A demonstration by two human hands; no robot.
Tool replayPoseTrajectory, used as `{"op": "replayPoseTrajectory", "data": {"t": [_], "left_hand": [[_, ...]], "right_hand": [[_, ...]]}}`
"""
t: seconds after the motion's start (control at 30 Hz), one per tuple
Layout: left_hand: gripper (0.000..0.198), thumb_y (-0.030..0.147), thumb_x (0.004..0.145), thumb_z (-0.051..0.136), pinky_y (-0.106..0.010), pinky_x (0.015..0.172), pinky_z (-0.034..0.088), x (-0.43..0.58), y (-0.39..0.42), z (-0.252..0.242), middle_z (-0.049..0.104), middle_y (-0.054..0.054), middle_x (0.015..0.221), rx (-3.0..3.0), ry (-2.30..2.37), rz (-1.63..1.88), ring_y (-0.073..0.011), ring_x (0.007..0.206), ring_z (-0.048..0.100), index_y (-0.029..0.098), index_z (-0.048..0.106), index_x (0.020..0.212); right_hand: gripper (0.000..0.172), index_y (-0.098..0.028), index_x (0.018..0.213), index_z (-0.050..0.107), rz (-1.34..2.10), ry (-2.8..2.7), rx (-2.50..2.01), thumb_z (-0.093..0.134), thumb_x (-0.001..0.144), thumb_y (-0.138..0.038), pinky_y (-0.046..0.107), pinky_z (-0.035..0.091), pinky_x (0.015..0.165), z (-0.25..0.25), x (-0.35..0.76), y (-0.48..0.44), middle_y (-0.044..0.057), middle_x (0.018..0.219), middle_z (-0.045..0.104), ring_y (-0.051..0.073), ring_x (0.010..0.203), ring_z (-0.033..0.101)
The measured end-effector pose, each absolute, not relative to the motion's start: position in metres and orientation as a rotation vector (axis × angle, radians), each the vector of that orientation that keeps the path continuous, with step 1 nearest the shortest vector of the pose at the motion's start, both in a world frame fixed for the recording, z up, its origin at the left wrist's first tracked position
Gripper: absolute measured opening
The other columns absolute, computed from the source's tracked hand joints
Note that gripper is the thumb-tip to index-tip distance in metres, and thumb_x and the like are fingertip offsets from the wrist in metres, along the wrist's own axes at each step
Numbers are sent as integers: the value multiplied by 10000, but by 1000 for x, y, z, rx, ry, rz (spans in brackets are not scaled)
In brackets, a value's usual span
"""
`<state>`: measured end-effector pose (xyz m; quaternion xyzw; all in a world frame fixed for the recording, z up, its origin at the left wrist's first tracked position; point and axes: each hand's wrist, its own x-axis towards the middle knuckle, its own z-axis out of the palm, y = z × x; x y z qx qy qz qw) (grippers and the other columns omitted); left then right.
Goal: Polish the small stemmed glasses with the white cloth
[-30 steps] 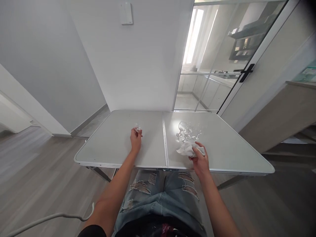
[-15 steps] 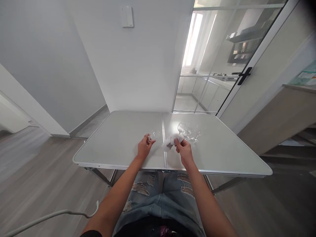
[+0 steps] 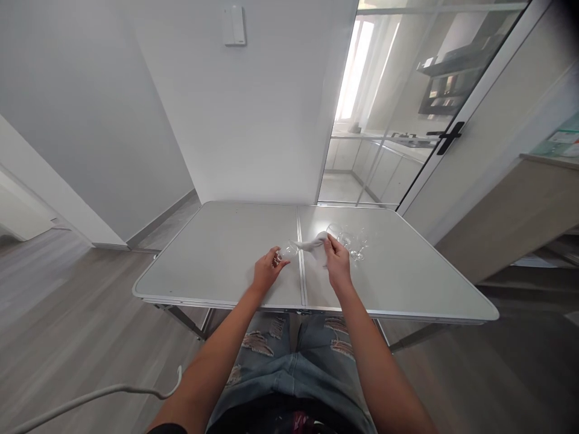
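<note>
My left hand point(image 3: 266, 272) is closed on a small clear stemmed glass point(image 3: 286, 251), held tilted just above the grey folding table point(image 3: 217, 253) near its centre seam. My right hand point(image 3: 338, 263) pinches a white cloth point(image 3: 310, 243), whose free end reaches left to the mouth of that glass. Just beyond my right hand, several more clear stemmed glasses point(image 3: 350, 241) stand close together on the right half of the table.
The table's far edge meets a white wall point(image 3: 253, 120). A glass sliding door with a black handle point(image 3: 446, 140) is at the back right, with a wooden counter point(image 3: 520, 211) further right. A white cable point(image 3: 90, 398) hangs at the lower left. My knees in ripped jeans show below the table.
My left hand lifted the small glass from the left half of the table and brought it to the centre. My right hand carried the cloth up and left until it met the glass.
</note>
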<state>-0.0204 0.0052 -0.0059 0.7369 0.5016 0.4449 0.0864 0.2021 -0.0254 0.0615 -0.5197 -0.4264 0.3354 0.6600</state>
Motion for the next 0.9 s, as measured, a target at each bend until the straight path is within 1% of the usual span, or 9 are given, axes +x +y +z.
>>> {"op": "replayPoseTrajectory", "data": {"t": [0.07,0.13,0.2,0.37,0.5,0.6,0.67,0.77,0.9], "left_hand": [[452,497,852,683,-221,672,460,-21,6,-6,676,13,823,2166,1490,1343,-110,665,616,234,582,1205],[446,492,862,671,-225,686,468,-22,6,-7,675,9,838,2140,1480,1364,-114,680,622,234,574,1213],[439,484,866,667,-227,687,470,-23,7,-7,672,7,840,2116,1471,1380,-115,681,622,231,572,1212],[450,483,849,683,-230,684,469,-24,6,-5,651,19,806,2043,1449,1402,-112,649,597,232,571,1206],[437,485,857,668,-231,687,470,-25,6,-4,644,21,816,1996,1430,1409,-110,649,590,235,563,1200],[455,503,845,680,-229,686,468,-25,5,-3,640,23,825,1994,1427,1409,-106,649,587,236,561,1194],[461,508,842,685,-229,689,469,-24,4,-3,640,23,821,2000,1426,1405,-105,646,583,234,561,1191],[453,502,844,685,-233,695,472,-23,4,-2,649,22,812,2016,1425,1385,-108,650,585,233,568,1188],[451,490,835,699,-232,684,471,-22,4,-1,666,20,814,2048,1409,1344,-111,654,597,238,582,1190]], "right_hand": [[750,-201,1315,515,798,-944,-1185,735,715,-594,254,460,599,60,202,-27,4,849,596,149,694,557],[866,-240,1340,453,851,-972,-1215,837,608,-495,252,469,586,60,203,-30,-27,829,568,146,676,561],[783,-250,1237,506,906,-1071,-1221,869,558,-397,237,455,571,64,204,-34,-57,769,525,134,642,539],[417,-249,981,559,967,-1152,-963,807,655,-328,216,443,620,82,206,-47,-58,753,511,111,662,524],[529,-273,1067,543,1071,-901,-913,821,623,-349,225,459,633,75,210,-44,-31,891,613,122,720,585],[603,-232,1032,547,1150,-730,-1028,860,538,-380,231,450,591,63,215,-36,-10,823,637,141,683,595],[581,-222,1033,541,1077,-687,-1104,834,575,-425,240,448,580,60,216,-32,-1,805,636,152,674,595],[522,-237,1191,501,675,-763,-1252,684,769,-484,278,470,636,68,213,-34,36,914,647,180,750,611],[488,-236,1370,419,391,-1332,-1274,519,905,-346,356,483,786,80,196,-38,99,1058,652,227,888,614]]}}
